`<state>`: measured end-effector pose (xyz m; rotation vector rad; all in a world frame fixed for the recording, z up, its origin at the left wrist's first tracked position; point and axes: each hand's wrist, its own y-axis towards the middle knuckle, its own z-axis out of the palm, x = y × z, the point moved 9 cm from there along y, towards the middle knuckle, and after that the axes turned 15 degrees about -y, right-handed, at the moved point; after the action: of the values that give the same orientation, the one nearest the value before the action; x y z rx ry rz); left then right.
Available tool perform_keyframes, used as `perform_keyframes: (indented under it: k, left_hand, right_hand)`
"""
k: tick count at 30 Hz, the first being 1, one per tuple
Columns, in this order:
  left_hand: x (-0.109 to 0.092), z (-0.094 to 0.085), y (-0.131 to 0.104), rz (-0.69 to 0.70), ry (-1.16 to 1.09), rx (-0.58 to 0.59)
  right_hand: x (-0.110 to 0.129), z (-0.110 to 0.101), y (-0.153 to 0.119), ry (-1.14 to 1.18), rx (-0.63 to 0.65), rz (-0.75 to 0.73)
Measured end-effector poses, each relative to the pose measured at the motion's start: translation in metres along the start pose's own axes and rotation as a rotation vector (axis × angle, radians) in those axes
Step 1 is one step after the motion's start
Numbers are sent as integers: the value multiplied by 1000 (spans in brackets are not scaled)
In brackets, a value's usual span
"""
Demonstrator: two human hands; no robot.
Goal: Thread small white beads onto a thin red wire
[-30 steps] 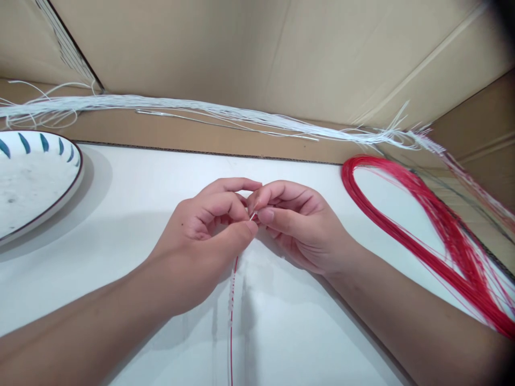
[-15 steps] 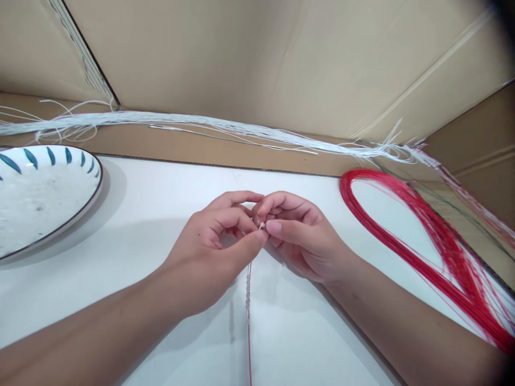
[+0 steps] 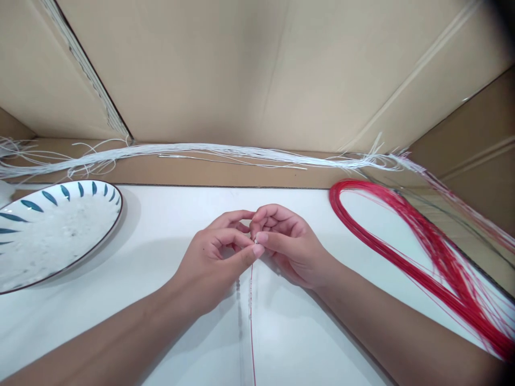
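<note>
Both hands meet at the middle of the white tabletop. My left hand point(image 3: 219, 257) pinches with thumb and forefinger at the top of a red cord point(image 3: 252, 343), which hangs down between the arms. Several small clear beads point(image 3: 250, 300) sit on the cord below the fingers. Thumb and forefinger of my right hand point(image 3: 287, 241) are closed at the same spot, against a tiny white bead point(image 3: 256, 242) that shows between the fingertips. The fingers cover most of this bead and the cord's end.
An oval white plate with blue leaf marks point(image 3: 115, 212) holds many small clear beads at the left. A looped bundle of red cords point(image 3: 362, 233) lies at the right. White cords point(image 3: 209, 150) stretch along the cardboard point(image 3: 241, 69) behind the table, beside a thin needle-like strand point(image 3: 233, 162).
The view has tilted up and shifted a little, so the plate and cords appear lower. The fingertips have drawn closer around the white bead, which now shows less.
</note>
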<state>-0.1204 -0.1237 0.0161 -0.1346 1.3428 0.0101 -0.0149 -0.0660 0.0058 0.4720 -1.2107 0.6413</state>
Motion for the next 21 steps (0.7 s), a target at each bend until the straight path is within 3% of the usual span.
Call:
perform_keyframes:
  k: [9, 21]
  left_hand:
    - [5, -2, 3, -47, -32, -30]
    - [8, 4, 2, -20, -17, 120]
  right_hand:
    - [8, 6, 1, 100, 8, -85]
    - [15, -5, 5, 86, -118, -154]
